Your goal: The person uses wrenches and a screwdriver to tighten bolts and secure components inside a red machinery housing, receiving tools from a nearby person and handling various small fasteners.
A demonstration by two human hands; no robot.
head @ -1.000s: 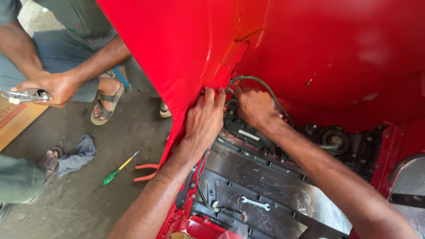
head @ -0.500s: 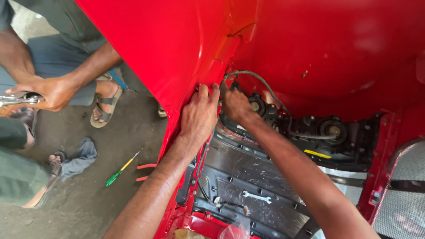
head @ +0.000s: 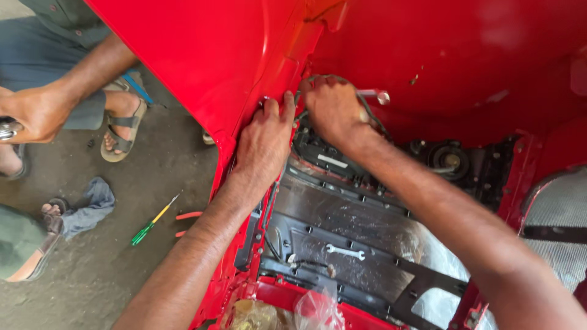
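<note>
While both hands work under the glossy red metal body panel (head: 202, 67): grey cable (head: 373, 119), metal wrench handle (head: 373, 95).
Left hand (head: 264, 142) flat, open on panel edge; right hand (head: 333, 110) closed on the handle beside the cable. Handle likely stiff, slippery; grip mid-shaft.

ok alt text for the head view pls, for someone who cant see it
Two bare hands work at the inner seam of a red vehicle body panel: the left hand presses on the panel edge, and the right hand grips a metal tool beside grey cables. A spanner lies on the black floor below; another person crouches at left near a green screwdriver.
</note>
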